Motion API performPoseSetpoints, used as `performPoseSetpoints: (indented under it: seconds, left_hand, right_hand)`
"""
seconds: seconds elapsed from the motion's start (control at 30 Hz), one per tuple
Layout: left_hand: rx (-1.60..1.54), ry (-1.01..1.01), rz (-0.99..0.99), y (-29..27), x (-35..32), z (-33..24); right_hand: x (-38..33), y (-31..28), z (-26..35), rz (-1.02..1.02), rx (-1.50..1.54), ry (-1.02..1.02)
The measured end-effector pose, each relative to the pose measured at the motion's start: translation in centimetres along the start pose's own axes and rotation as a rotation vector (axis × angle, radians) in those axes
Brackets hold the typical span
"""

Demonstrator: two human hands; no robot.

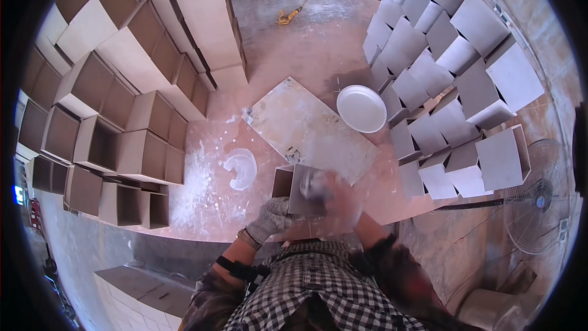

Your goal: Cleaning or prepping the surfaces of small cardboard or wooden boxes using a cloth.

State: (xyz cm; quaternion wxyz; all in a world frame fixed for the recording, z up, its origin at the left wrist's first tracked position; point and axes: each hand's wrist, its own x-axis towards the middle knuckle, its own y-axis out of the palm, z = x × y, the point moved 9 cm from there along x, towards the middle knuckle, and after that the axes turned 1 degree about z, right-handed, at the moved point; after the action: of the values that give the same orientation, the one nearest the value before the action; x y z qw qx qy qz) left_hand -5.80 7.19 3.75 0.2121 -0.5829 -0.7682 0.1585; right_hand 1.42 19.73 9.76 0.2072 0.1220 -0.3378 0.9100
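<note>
In front of my body, a small open-ended box (283,181) of brown board, with a grey face turned up, is held at the near edge of the table. My left hand (269,219), in a grey knitted glove, grips its near left side. Over the grey face, my right hand (340,199) is smeared by motion, so its fingers cannot be read. A blurred grey-white patch shows beside that hand on the box; I cannot make out what it is. Just beyond lies a stained flat board (306,119), with a round white plate-like dish (361,108) at its right.
Stacked brown open boxes (98,141) rise on the left. Grey-white boxes (429,73) are piled on the right, near a standing fan (540,201). A whitish curved smear (241,170) marks the pink tabletop (294,43); a yellow tool (288,17) lies at the far end.
</note>
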Motion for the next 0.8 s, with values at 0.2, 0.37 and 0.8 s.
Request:
performPoseSetpoints:
  seconds: [0.2,0.37,0.8]
  left_hand:
    - [0.070,0.003,0.039,1.2,-0.6,1.7]
    - [0.055,-0.065,0.011,1.1,-0.7,1.6]
    - [-0.032,0.030,-0.117,-0.2,0.0,-1.4]
  right_hand:
    - [2.5,-0.6,-0.6,-0.068,0.104,0.085]
    - [-4.6,1.4,4.3,0.069,0.080,-0.052]
    - [-3.8,1.5,6.6,-0.024,0.089,-0.153]
